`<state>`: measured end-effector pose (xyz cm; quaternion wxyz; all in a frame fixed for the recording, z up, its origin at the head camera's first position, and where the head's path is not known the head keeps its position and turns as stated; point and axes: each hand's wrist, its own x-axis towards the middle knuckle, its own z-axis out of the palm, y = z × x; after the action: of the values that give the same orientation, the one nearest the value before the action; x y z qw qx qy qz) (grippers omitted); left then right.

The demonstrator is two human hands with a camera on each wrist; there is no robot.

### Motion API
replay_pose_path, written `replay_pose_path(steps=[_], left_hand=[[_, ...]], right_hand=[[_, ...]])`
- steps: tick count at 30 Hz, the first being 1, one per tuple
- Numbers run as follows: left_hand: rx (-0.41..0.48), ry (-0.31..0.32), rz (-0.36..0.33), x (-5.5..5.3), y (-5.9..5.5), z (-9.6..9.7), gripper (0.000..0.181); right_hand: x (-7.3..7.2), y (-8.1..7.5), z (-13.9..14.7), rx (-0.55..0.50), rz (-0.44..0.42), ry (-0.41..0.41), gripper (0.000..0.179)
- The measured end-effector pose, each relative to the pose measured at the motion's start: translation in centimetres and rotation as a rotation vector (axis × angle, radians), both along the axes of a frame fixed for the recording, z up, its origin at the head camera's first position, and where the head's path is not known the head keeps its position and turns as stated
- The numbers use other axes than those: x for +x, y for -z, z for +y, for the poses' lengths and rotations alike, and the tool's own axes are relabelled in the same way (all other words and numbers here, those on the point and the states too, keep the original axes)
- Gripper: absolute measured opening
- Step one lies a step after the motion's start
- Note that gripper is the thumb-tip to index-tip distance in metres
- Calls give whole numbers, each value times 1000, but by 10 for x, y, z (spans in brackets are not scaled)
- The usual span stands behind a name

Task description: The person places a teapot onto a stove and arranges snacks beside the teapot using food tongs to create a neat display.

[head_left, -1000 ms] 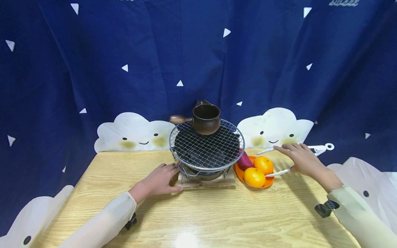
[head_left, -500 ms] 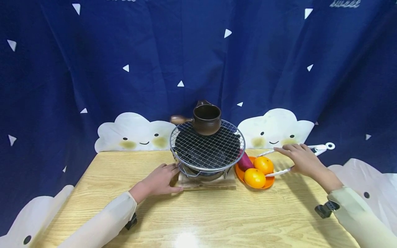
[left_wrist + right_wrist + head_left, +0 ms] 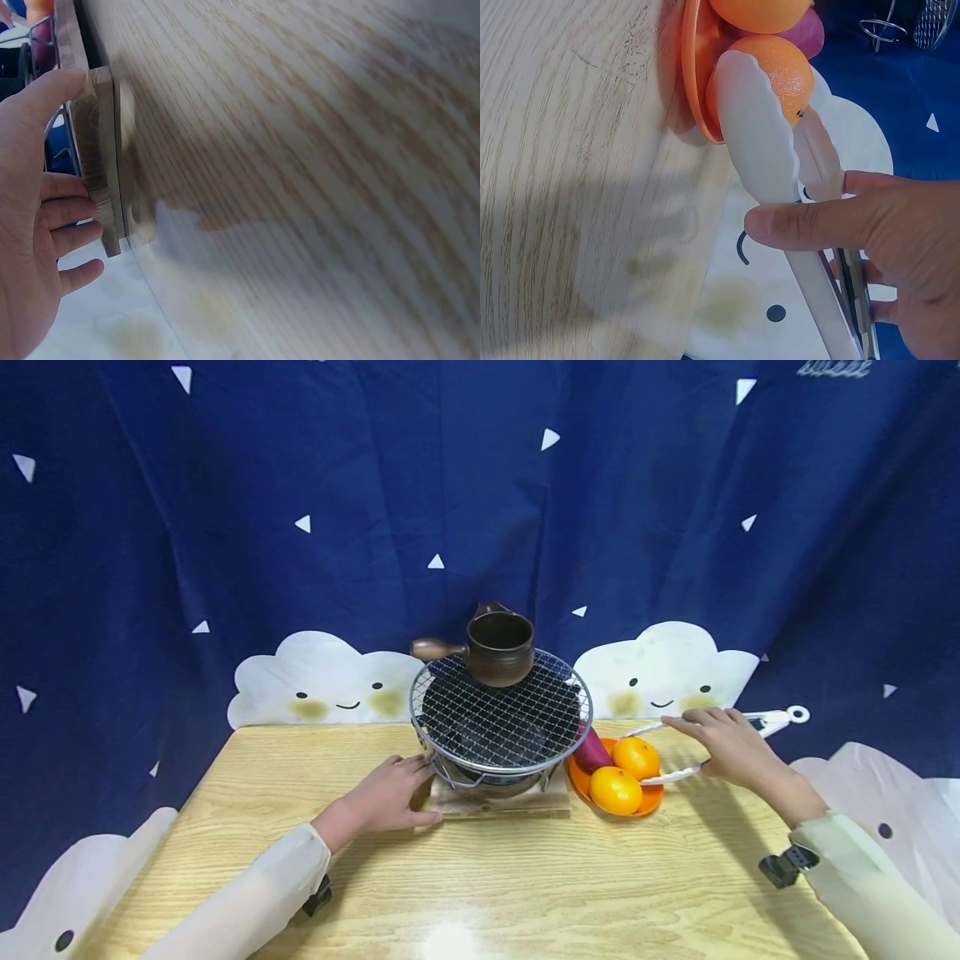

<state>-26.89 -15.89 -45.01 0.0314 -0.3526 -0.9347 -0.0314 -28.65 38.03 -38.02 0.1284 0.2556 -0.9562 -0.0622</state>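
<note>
My left hand (image 3: pixel 386 796) rests at the left end of a wooden board (image 3: pixel 501 802), fingers relaxed, its thumb touching the front corner. On this board stands a small grill (image 3: pixel 502 727) with a round wire mesh. My right hand (image 3: pixel 738 750) holds white-tipped tongs (image 3: pixel 754 135), thumb on one arm and fingers on the other. Their spread arms stand on either side of the rear orange (image 3: pixel 636 758); I cannot tell whether they touch it. This orange, a front orange (image 3: pixel 616 791) and a purple sweet potato (image 3: pixel 592 750) lie on an orange plate (image 3: pixel 647 807). The mesh partly hides the sweet potato.
A dark brown pot (image 3: pixel 501 652) with a wooden side handle sits at the back of the mesh. Behind the pale wooden table (image 3: pixel 480 877) hangs a blue curtain (image 3: pixel 360 527) printed with clouds and triangles.
</note>
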Motion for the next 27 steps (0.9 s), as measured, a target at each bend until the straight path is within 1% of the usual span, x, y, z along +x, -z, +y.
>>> replay_pose_path(steps=[6,18,24,27], left_hand=[[12,0,0,0,-1,0,90],[25,8,4,2,-2,-1,89],[17,7,14,1,0,-1,90],[29,12,13,2,0,-1,89]], right_hand=[[0,-1,-1,1,2,8,94],[1,-7,-1,-2,5,-5,94],[2,-8,0,-17,15,-11,94],[2,-8,1,-29,19,-9,94]])
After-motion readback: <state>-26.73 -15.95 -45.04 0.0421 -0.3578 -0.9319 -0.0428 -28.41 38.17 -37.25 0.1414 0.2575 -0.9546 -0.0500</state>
